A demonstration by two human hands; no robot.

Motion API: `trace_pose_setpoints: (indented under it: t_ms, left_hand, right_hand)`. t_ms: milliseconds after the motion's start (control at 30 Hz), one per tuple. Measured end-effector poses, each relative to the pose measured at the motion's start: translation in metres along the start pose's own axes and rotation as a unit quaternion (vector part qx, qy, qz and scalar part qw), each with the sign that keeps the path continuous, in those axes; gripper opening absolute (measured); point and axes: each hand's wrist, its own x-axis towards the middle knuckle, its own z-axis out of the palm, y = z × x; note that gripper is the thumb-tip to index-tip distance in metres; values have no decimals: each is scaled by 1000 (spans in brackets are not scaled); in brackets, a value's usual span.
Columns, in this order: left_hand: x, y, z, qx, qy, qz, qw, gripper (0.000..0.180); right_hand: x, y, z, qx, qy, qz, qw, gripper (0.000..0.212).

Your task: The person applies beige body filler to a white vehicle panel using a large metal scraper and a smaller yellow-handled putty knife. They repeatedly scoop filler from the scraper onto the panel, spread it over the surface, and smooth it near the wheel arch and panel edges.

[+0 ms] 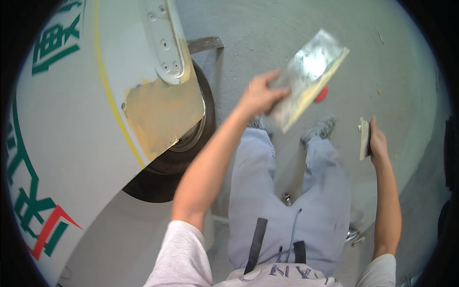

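Note:
My left hand (pixel 260 95) grips one side of a shiny rectangular metal plate (pixel 311 64), held up in front of me. Pale yellow filler coats the plate's right edge; the plate is slightly smeared by motion. Out to the right, my right hand (pixel 378 143) is closed on a flat putty spreader (pixel 365 138) with pale filler on its face and edge. The two tools are well apart. On the left, a white vehicle panel (pixel 71 134) carries a tan patch of filler (pixel 162 112) at its lower corner, beside the wheel. Neither hand touches the panel.
A dark tyre (pixel 208 105) shows behind the panel's edge, and a metal bracket (pixel 205 44) juts out beyond it. A red round object (pixel 322 93) lies on the grey floor (pixel 392 62) by my feet. Small metal parts (pixel 287 197) lie between my legs.

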Motion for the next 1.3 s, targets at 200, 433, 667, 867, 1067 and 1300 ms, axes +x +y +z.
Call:
trace_pose_setpoints:
  t_ms: [200,433,667,867,1067,1300]
  left_hand:
    - [-54,-132,57,-468,-29,-101,877,55]
    - [-5,-201,39,-594,-74,-86,797,49]
    - [44,-223,22,-604,-77,-17,793,46]
    - [34,-256,46,-546,6,46,837,48]
    - [-53,-287,88,-489,58,13,870,44]
    - [-151,-313,115,-534,138,-62,831,44]
  right_hand:
    - [41,-22,41,13,-144,-101,984,31]
    - [71,-86,180,-156,-80,-506,844,21]
    - [119,-115,265,-202,-53,-762,613,23]
    - [167,-145,265,-119,-168,-585,785,24]
    - [97,-171,267,-170,-256,-603,736,17]
    - [15,-138,305,-240,-302,-701,600,16]
